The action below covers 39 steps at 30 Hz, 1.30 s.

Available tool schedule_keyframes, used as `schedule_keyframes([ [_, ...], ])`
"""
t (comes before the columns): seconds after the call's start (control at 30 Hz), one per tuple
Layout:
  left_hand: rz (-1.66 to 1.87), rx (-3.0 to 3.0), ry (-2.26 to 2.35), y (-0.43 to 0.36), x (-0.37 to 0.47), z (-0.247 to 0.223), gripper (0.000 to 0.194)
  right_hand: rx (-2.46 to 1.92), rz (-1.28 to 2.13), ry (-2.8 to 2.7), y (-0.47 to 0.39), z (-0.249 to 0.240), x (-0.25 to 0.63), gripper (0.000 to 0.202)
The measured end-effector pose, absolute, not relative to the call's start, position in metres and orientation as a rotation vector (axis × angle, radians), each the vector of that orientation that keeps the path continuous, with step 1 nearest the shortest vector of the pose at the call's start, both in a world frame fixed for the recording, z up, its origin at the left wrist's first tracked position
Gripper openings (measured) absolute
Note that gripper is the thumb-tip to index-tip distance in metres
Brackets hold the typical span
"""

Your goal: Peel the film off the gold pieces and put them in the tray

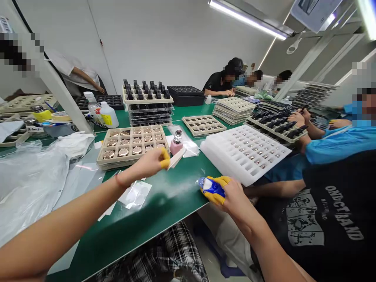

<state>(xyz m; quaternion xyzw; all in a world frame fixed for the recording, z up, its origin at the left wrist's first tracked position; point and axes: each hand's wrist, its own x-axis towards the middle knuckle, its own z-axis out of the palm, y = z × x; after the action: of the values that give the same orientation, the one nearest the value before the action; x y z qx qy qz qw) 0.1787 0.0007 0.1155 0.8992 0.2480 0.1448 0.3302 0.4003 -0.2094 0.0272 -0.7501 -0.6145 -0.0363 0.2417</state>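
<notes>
My left hand [152,161], with yellow finger cots, pinches a thin white strip [176,158] that looks like folded cloth or paper. Just behind the strip stands a pink bottle [176,148] with a shiny metal top. To the left, a beige compartment tray [132,154] holds several rose-gold watch cases. My right hand [232,192], also in yellow finger cots, is closed around a blue-and-white object [214,187] with a clear end; its exact kind is unclear. It is held by the front edge of the green table [167,199].
A white foam tray [226,156] of small metal parts lies right of centre. Stacked trays of black watches [148,98] stand behind. Clear plastic sheeting [29,180] covers the left side. A co-worker in a black shirt [331,219] sits close on my right.
</notes>
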Motion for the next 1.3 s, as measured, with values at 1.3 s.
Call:
schedule_keyframes([
  [1.3,0.680,1.087,1.160,-0.135,-0.156,0.030,0.023,-0.415,1.178,-2.325,-0.056,0.071,0.059,0.009],
])
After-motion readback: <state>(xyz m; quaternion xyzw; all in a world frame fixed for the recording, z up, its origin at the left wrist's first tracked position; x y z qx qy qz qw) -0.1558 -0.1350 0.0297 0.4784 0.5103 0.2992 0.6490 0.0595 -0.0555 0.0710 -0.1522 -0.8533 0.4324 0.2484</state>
